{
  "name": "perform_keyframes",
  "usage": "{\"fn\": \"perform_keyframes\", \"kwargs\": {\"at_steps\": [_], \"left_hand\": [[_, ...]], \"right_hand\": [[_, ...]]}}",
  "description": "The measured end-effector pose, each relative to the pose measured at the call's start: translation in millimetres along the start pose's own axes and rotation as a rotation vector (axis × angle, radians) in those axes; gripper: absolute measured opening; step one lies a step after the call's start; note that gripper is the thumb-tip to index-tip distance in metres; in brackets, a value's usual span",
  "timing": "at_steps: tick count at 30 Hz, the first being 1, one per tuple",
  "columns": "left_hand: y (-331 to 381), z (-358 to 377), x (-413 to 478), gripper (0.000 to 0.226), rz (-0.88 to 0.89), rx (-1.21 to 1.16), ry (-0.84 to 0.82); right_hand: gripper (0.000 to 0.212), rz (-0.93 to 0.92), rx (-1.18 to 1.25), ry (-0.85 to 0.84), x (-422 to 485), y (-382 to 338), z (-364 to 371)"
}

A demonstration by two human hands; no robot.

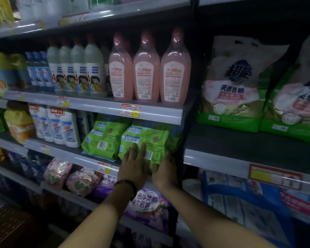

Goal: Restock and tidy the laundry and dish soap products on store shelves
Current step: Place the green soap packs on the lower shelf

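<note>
Two hands are seen on a green pouch (pixel 145 138), on the shelf (pixel 75 157) just below the pink bottles (pixel 146 68): left hand (pixel 134 163) pressed flat on its front, right hand (pixel 164 170) curled round its lower corner. Placement is judged nearly done, with straightening yet to do. The soft, crinkled pouch is shown barcode outward.

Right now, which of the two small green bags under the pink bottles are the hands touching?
The right green bag: the left hand lies flat on its front, and the right hand holds its lower corner. The left green bag beside it sits untouched.
</note>
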State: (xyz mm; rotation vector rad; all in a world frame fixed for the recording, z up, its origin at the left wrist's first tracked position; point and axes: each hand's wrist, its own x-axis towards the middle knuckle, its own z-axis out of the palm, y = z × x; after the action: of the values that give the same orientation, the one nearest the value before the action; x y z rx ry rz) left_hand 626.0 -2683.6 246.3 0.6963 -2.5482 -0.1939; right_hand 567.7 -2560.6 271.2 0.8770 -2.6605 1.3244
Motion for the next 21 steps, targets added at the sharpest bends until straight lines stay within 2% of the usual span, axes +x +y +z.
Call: {"fn": "perform_keyframes", "kwargs": {"at_steps": [3, 5, 9, 11, 13, 15, 21], "left_hand": [[9, -23, 0, 0.085, -0.051, -0.027, -0.21], [27, -39, -11, 0.086, -0.096, -0.09, -0.287], [82, -51, -61, 0.054, 0.024, -0.221, -0.184], [106, -46, -88, 0.044, 0.104, -0.275, -0.166], [130, -32, -114, 0.029, 0.162, -0.346, -0.175], [152, -17, -138, 0.022, 0.13, -0.464, -0.191], [213, 29, -195, 0.035, 0.124, -0.553, -0.329]], "right_hand": [[0.063, -0.076, 0.082, -0.019, -38, 0, -18], [0.049, -0.099, 0.119, -0.055, -57, 4, -35], [0.02, -0.096, 0.277, -0.027, -95, 24, -74], [0.024, -0.067, 0.293, -0.026, -112, 41, -84], [0.033, 0.004, 0.299, 0.001, -130, 67, -100], [0.033, 0.101, 0.315, 0.043, -149, 97, -118], [0.022, 0.436, 0.505, 0.141, -199, 187, -159]]}}
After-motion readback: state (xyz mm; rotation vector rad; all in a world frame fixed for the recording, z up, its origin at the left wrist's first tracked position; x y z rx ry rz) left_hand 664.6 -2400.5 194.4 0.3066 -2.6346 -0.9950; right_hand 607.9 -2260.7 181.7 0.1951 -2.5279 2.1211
